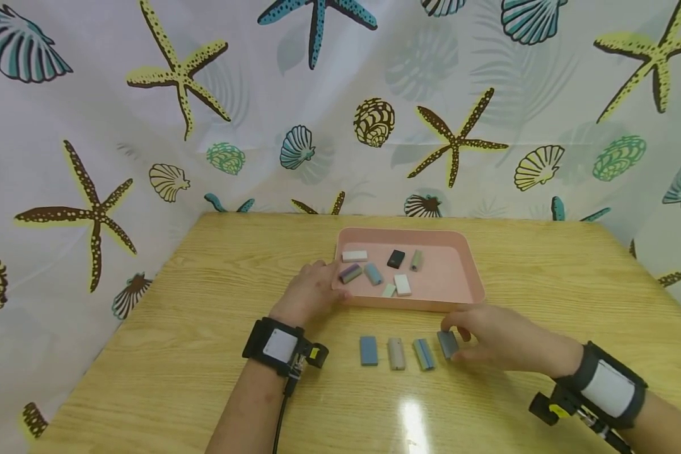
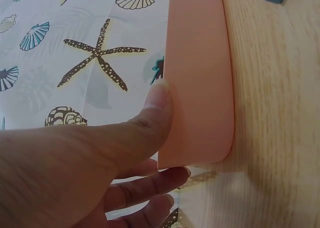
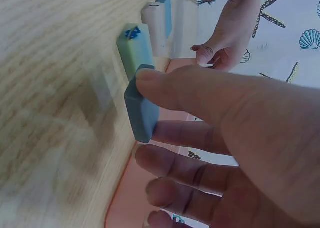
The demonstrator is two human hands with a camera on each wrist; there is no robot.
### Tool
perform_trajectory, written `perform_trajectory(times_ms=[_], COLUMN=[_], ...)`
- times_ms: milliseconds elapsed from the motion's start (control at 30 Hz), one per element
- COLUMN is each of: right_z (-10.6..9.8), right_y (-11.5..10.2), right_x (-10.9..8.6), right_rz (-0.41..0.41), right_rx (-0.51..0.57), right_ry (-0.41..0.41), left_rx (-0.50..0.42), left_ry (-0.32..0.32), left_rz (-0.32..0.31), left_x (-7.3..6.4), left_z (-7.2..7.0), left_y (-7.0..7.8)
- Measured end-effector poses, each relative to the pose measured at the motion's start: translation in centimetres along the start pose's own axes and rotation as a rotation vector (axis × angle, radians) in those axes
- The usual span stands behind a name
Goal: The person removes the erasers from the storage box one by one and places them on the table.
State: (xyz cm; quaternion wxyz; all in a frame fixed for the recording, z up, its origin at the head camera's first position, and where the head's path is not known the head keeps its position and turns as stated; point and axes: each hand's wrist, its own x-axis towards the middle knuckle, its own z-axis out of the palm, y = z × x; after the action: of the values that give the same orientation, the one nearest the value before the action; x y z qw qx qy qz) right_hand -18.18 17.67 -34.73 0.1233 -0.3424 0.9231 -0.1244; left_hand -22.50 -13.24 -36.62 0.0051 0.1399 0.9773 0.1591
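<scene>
My left hand point(image 1: 309, 293) holds the left front corner of a shallow pink tray point(image 1: 397, 303). In the left wrist view the thumb lies against the tray's front wall point(image 2: 200, 78), with the fingers around the corner. Between thumb and index finger, my right hand point(image 1: 490, 334) pinches a grey-blue eraser point(image 3: 141, 113) just in front of the tray. That eraser is the rightmost of a row on the table. Left of it stand a green-and-blue eraser point(image 1: 424, 354), a beige one point(image 1: 396, 354) and a blue one point(image 1: 369, 350).
Inside the tray lie several more small pieces, among them a black one point(image 1: 396, 259), a white one point(image 1: 402, 285) and a purple striped one point(image 1: 350, 273). A cloth point(image 1: 340, 170) printed with shells and starfish hangs behind the wooden table point(image 1: 164, 353).
</scene>
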Motion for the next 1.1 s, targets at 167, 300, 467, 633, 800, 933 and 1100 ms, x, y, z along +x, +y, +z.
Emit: perform_trajectory(times_ms=[167,300,467,633,800,933,1100], right_z=[0.7,1.2,1.5,1.2,0.2,-1.0,-2.3], right_y=[0.2,0.4,0.5,0.3,0.2,0.4,0.9], right_x=[0.2,0.2,0.3,0.6,1.8,3.4,5.6], right_rz=[-0.039,-0.063,-0.049,-0.05,-0.064,-0.132,-0.161], right_rx=[-0.005,-0.036,-0.043,-0.037,-0.024,-0.036,-0.071], right_ry=[0.01,0.025,0.022,-0.008,0.015,0.137,0.228], left_rx=[-0.005,0.009,0.033,0.022,0.018,0.023,0.006], left_ry=[-0.004,0.001,0.015,0.024,0.01,0.006,-0.013], left_rz=[-0.009,0.007,0.035,0.046,0.033,0.03,0.003], left_x=[-0.1,-0.1,-0.1,-0.1,-0.1,-0.1,0.0], left_z=[0.0,0.0,0.0,0.0,-0.1,-0.1,0.0], left_y=[0.0,-0.1,-0.2,-0.3,-0.3,-0.3,-0.2])
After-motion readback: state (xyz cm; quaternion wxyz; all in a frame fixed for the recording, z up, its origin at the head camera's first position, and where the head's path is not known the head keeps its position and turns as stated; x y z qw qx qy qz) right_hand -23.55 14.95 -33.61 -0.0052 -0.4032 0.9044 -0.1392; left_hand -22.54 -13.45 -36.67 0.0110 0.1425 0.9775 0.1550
